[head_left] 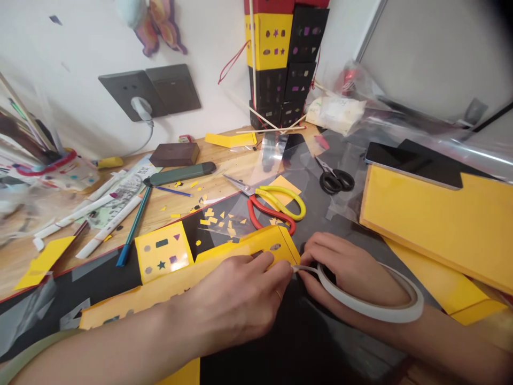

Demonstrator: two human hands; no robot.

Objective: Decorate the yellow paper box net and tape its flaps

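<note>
My left hand (pixel 248 299) is closed in a pinch at the end of a narrow white strip of tape, close to the edge of a yellow card strip (pixel 236 248) with small cut-out shapes. My right hand (pixel 340 256) also pinches the tape, and the roll of white double-sided tape (pixel 372 305) hangs around that hand. The stretch of tape between the two hands is short. Beyond them lie scissors with one yellow and one red handle (pixel 276 208), slightly spread. A yellow square with coloured shapes (pixel 164 251) rests left of the card strip.
Black scissors (pixel 336 181) and a phone (pixel 412 166) on yellow card (pixel 436 214) are at the right. A tower of decorated boxes (pixel 272 59) stands against the wall. Markers (pixel 134 224), a green utility knife (pixel 182 175), yellow scraps (pixel 216 218) and a brush pot (pixel 68 171) are at the left.
</note>
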